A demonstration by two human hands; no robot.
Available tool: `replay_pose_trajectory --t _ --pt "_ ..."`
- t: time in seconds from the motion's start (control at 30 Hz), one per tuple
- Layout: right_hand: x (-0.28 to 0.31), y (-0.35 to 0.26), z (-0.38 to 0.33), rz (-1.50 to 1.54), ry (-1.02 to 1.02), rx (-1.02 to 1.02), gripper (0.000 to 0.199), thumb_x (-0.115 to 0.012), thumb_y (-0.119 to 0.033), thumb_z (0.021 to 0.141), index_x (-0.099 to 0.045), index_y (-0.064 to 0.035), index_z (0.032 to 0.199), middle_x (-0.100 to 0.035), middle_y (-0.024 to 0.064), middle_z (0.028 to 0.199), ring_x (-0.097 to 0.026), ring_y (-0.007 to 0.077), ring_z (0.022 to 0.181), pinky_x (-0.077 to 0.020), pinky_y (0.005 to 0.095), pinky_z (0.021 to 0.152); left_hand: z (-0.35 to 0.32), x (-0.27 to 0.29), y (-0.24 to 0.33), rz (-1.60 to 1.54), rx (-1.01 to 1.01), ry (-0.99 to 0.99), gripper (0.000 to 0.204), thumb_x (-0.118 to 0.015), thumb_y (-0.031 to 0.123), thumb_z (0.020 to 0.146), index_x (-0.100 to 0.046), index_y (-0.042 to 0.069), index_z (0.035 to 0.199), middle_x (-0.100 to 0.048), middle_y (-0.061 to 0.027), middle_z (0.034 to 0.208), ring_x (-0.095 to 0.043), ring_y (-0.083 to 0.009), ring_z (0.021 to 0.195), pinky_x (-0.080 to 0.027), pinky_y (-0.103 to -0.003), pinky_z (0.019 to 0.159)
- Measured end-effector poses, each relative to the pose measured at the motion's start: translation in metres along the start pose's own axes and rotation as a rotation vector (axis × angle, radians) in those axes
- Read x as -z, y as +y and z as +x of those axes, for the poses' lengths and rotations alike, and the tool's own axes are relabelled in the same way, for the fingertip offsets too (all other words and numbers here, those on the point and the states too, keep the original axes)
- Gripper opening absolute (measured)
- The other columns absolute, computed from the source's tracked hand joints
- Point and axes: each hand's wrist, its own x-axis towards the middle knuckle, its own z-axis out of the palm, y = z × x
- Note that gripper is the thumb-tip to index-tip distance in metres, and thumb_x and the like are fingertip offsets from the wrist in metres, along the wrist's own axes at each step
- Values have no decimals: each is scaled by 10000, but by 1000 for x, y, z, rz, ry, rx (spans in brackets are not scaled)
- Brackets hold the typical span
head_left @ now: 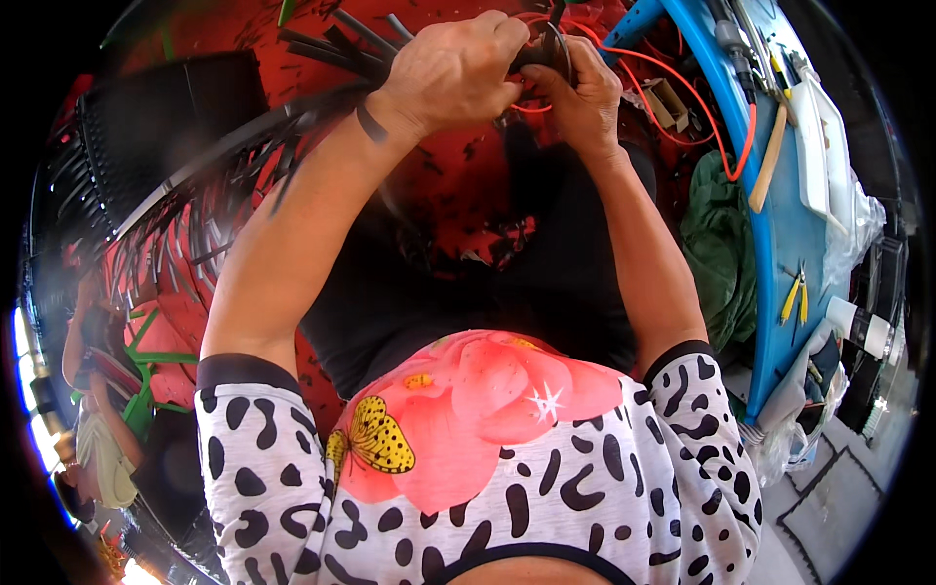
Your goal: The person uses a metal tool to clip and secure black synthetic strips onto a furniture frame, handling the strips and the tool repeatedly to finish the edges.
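At the top centre my left hand point(453, 70) is closed, its fingers curled in a pinch; what they grip is hidden behind the knuckles. Just to its right, my right hand point(585, 97) has thumb and fingers closed round a thin dark curved strip point(563, 49). The two hands almost meet around a dark, partly hidden piece. Several flat dark strips point(341, 51) stick out to the left behind my left hand. A long dark band with many loose strip ends point(219, 146) runs down to the left past my left forearm.
On the right a blue table point(775, 263) carries a wooden-handled tool point(770, 161), yellow-handled pliers point(797, 292) and a white tray point(819, 146). An orange hose point(717, 127) loops off its edge. Green cloth point(719, 249) hangs beside it. Dark scraps litter the red floor. Another person point(102, 409) is at the left.
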Motion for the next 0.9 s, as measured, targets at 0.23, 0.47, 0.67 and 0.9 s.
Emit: replay_pose_trajectory --t 0.23,0.47,0.67,0.9 --pt "-14 -3 12 272 85 -87 176 -679 -68 798 -611 -25 954 -590 -18 762 -527 39 644 -435 189 581 12 21 3 67 157 -265 431 -684 170 658 -484 56 1023 -556 -148 846 -580 -344 776 -484 -389 681" --pt "-23 -11 16 520 196 -265 173 -654 -46 822 -604 -8 983 -610 -15 756 -511 32 638 -403 166 561 15 17 1 322 -21 103 173 -633 202 705 -515 76 704 -495 -70 640 -581 -221 535 -458 -332 446" --pt "-36 -28 16 877 240 -271 193 -659 -26 810 -588 9 987 -611 11 776 -558 61 674 -453 189 605 8 30 5 274 -1 73 162 -644 110 679 -530 50 779 -503 -89 675 -568 -257 601 -453 -342 505" --pt "-50 -70 -43 418 170 -194 207 -747 -65 690 -606 -22 837 -553 49 795 -514 165 705 -425 266 614 -47 65 23 -37 121 -209 277 -665 14 635 -525 34 873 -503 -111 725 -557 -313 644 -459 -388 542"
